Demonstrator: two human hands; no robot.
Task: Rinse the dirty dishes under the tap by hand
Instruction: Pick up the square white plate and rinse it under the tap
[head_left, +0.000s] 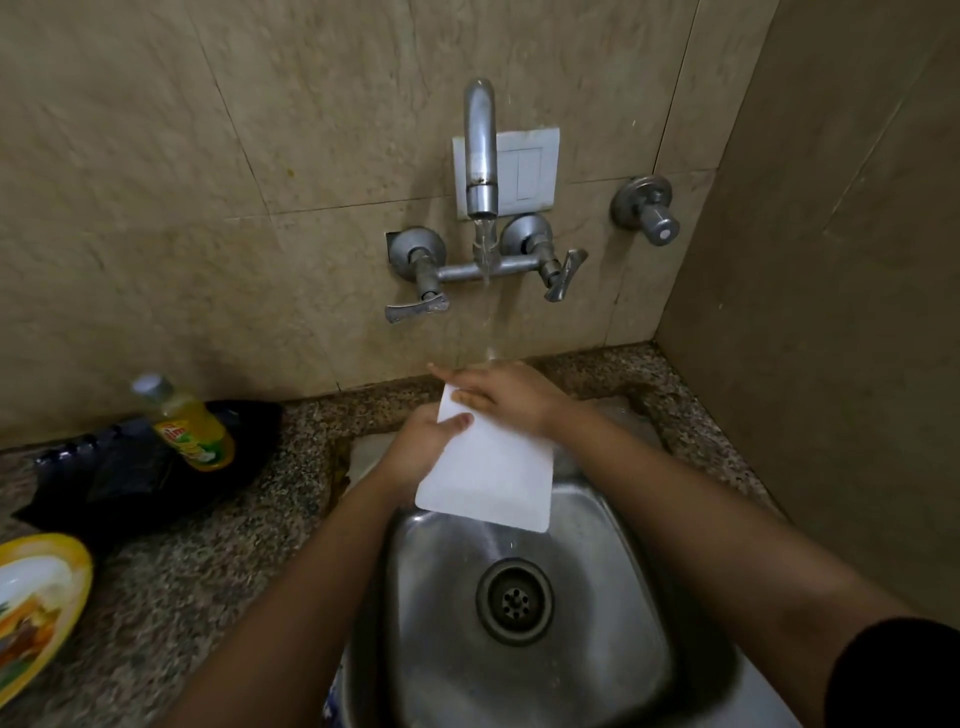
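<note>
Held over the steel sink (441, 597), under the running water stream (487, 312): a white rectangular plate (493, 478), flat, smooth, round-cornered. Gripped at its left edge by the left hand (421, 449), thumb curled onto the top face, the other fingers hidden beneath. Pressed at the far end by the right hand (501, 395), fingers straight and flat across the surface, curled round nothing. Broad face turned up toward the camera, far end under the tap spout (480, 150), near edge free over the basin with water streaking off it. Long axis hard to judge, foreshortened.

Below and nearer than the grip, open basin down to the round drain (514, 603). Beyond the grip, close against beige wall tiles (208, 182), two lever handles (415, 309) and a white switch plate (524, 166). Right of the grip, a narrow speckled granite counter (182, 571) strip, then a side wall. Well left of the grip, a yellow dish-soap bottle (189, 426) lying on a crumpled black plastic bag (130, 473), and a yellow-rimmed plate (36, 597) at the frame's edge.
</note>
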